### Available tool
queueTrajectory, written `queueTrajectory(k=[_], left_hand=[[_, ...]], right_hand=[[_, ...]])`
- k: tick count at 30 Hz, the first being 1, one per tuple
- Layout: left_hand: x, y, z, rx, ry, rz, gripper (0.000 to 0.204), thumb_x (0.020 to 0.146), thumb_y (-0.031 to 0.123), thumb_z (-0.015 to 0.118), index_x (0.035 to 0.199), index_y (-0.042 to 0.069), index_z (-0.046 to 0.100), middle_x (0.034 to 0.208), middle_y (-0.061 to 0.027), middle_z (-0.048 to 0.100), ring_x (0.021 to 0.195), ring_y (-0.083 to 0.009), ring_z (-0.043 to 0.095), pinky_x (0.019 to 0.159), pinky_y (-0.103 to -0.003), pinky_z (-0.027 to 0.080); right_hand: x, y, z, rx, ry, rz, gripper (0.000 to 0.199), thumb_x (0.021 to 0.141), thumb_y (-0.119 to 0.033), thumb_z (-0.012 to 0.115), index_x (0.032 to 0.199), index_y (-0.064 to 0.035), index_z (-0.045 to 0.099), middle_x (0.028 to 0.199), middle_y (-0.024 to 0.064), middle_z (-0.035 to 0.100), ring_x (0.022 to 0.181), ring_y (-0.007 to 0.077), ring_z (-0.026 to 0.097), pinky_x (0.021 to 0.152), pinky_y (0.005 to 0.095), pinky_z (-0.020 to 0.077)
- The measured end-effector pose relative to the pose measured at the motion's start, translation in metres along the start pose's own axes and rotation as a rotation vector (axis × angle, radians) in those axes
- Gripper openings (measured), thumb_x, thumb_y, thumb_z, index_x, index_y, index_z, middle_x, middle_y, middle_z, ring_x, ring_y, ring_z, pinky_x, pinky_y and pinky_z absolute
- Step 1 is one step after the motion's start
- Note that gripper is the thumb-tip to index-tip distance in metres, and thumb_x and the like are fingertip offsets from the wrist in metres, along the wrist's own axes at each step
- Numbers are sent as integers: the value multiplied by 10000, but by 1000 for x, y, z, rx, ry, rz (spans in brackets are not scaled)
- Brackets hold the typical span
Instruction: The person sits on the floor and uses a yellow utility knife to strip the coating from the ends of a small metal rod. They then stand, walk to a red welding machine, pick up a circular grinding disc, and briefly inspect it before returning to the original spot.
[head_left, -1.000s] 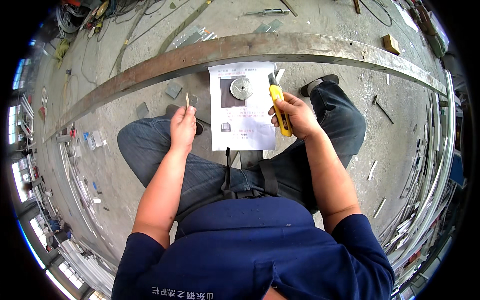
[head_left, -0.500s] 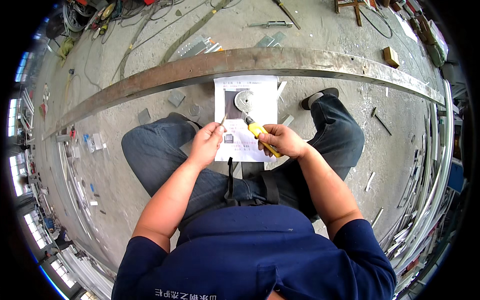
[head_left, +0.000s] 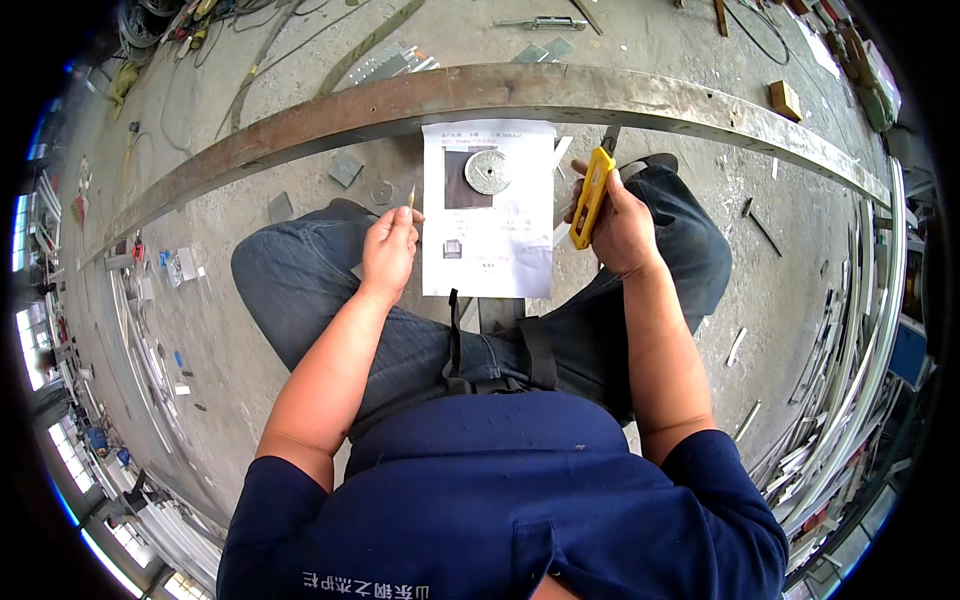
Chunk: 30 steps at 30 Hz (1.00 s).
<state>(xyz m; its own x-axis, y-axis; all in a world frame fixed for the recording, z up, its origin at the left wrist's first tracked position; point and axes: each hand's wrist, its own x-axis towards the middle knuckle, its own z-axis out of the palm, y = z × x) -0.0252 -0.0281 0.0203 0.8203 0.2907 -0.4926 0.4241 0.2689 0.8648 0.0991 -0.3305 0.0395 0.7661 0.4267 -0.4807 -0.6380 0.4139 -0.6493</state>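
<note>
My left hand is closed around a short tan pencil, its pointed end upward, just left of a printed sheet of paper. On the far half of that sheet lies a round grey metal disc with a small hole in the middle. To the right of the paper, my right hand grips a yellow utility knife. The knife stands tilted, its dark blade end pointing away from me. Neither hand touches the disc.
A long rusty metal beam crosses in front of me beyond the paper. Small metal plates lie on the floor to the left. A hammer and a wooden block are at right, with metal lengths piled farther out.
My right hand has swung right with the utility knife, away from the pencil and off the paper. My left hand has drawn left with the pencil. The view has shifted slightly.
</note>
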Motion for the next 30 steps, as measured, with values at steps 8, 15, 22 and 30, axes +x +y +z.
queueTrajectory(k=[8, 15, 22, 30], left_hand=[[1, -1, 1, 85, 63, 50, 222, 1065, 274, 496, 998, 84, 590, 662, 66, 442, 524, -21, 374, 459, -196, 303], [7, -10, -1, 62, 68, 77, 216, 1065, 262, 496, 995, 80, 591, 656, 81, 420, 523, -14, 343, 457, -191, 277], [6, -6, 1, 60, 45, 78, 218, 1061, 264, 508, 1005, 70, 591, 660, 81, 416, 528, -9, 339, 460, -189, 267], [6, -5, 4, 86, 57, 70, 258, 1050, 285, 528, 983, 48, 604, 681, 87, 419, 590, -20, 358, 525, -205, 301]], right_hand=[[-4, -3, -3, -67, 28, -44, 285, 1062, -289, 481, 1228, -64, 540, 891, 65, 597, 708, 169, 593, 658, 312, 525], [-5, -4, 6, -77, 137, -55, 250, 1062, -292, 495, 1077, -47, 546, 817, 40, 590, 634, 134, 554, 585, 280, 493], [-8, -6, 6, -119, 122, -115, 261, 1062, -293, 497, 993, -45, 537, 773, 35, 579, 605, 124, 532, 557, 271, 465], [-8, -2, 10, -149, 99, -47, 293, 1061, -324, 481, 1076, -42, 559, 784, 40, 575, 595, 140, 538, 551, 270, 461]])
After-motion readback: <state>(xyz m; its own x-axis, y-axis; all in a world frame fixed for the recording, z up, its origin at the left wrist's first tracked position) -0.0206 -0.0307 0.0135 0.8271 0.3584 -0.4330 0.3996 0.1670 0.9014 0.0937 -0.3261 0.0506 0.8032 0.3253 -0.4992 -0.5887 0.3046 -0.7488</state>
